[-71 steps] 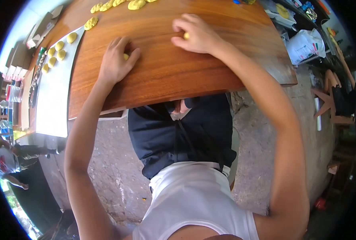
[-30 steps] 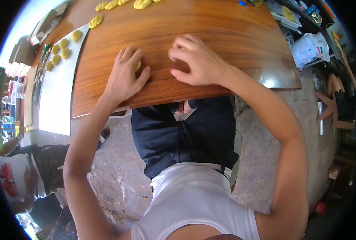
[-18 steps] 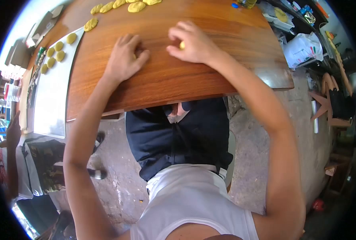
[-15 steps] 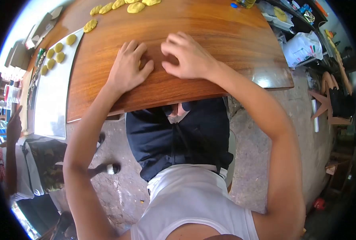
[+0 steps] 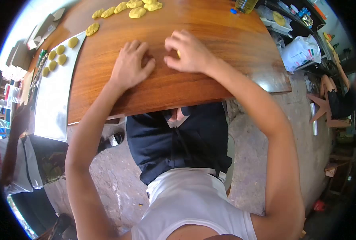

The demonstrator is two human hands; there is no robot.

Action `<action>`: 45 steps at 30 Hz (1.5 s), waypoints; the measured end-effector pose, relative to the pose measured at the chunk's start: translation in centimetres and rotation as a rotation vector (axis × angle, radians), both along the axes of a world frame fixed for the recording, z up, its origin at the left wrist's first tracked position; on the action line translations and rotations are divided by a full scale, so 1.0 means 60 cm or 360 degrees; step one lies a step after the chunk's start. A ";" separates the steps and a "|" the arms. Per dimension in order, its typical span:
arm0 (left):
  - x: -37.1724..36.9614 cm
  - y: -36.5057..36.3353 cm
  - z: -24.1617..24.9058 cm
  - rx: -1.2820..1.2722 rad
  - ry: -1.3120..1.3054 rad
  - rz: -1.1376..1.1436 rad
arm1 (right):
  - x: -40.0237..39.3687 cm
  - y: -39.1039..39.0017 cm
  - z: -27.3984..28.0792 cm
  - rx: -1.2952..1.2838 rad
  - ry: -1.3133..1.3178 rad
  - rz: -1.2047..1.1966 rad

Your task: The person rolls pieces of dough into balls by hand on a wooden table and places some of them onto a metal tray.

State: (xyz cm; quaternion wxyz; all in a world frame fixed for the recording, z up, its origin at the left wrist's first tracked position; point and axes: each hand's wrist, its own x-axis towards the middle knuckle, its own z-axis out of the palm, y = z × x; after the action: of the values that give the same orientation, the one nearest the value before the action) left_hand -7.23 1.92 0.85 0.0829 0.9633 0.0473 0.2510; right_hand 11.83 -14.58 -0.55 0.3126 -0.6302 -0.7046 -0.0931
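My left hand lies palm down on the wooden table, fingers bent and thumb apart, cupped over a spot I cannot see into. Half a second ago a bit of yellow dough showed inside it. To its right, my right hand curls around a small piece of yellow dough, partly visible between fingers and thumb. Beyond the hands sit several lumps of yellow dough, with one flattened lump nearer the tray. Several round, flat dough pieces rest on the metal tray at left.
An oil bottle and a blue cap are at the far right of the table. Right of it, a white plastic bag sits by dark shelving. Another person's arm is at the left edge, beside the tray.
The view has shifted slightly. Both hands stay close together on the table, the right a little higher. Yellow dough now shows in my right hand; the bit under my left is hidden.
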 end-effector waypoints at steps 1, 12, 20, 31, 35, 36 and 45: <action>-0.020 -0.020 0.009 -0.0027 0.0066 -0.0031 | -0.029 -0.015 0.007 -0.0045 0.0038 0.0061; -0.044 0.056 -0.012 -0.0226 -0.0010 0.0195 | 0.067 -0.057 0.006 0.0069 -0.0215 -0.0205; -0.067 -0.044 -0.007 -0.0049 -0.0094 0.0049 | -0.066 -0.050 0.009 0.0069 -0.0006 0.0225; 0.005 0.024 -0.019 -0.0038 -0.0135 0.0323 | 0.016 0.040 0.006 0.0134 0.0031 -0.0082; -0.049 -0.018 -0.023 -0.0133 -0.0215 0.0068 | -0.070 -0.020 0.032 -0.0032 0.0088 0.0167; -0.081 -0.026 -0.021 -0.0132 -0.0216 0.0076 | -0.073 -0.050 0.034 -0.0052 0.0091 0.0186; -0.058 0.066 -0.023 -0.0082 -0.0256 0.0524 | 0.050 -0.006 0.010 0.0041 -0.0053 -0.0153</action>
State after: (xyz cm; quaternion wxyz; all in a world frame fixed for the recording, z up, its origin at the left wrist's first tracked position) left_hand -10.70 5.90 -0.52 0.0687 0.9169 0.2039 0.3360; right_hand 14.82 -14.96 0.05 0.3040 -0.6576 -0.6774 -0.1275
